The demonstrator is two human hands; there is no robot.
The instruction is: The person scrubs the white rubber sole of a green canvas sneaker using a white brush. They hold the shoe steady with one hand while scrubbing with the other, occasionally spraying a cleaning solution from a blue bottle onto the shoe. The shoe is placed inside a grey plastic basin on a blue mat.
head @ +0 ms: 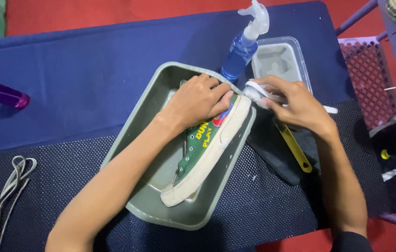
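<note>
Your left hand is pressing fingers-together on the green shoe, lying in the tray, long axis toe-near. Your right hand, fingers clamped on a white brush, is working at its far end.

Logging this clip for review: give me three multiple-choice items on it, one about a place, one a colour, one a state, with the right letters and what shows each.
1. Where does the green shoe lie?
A. in the grey tray
B. on the purple rack
C. on the red floor

2. What colour is the liquid in the spray bottle behind the tray?
A. yellow
B. blue
C. green

3. What is the left hand doing?
A. hanging free
B. lifting the laces
C. pressing on the shoe

Answers:
1 A, the sole rests inside the tray walls.
2 B, the bottle body shows blue.
3 C, its fingers lie over the shoe's end, while the right hand holds a white brush at the sole.
</note>
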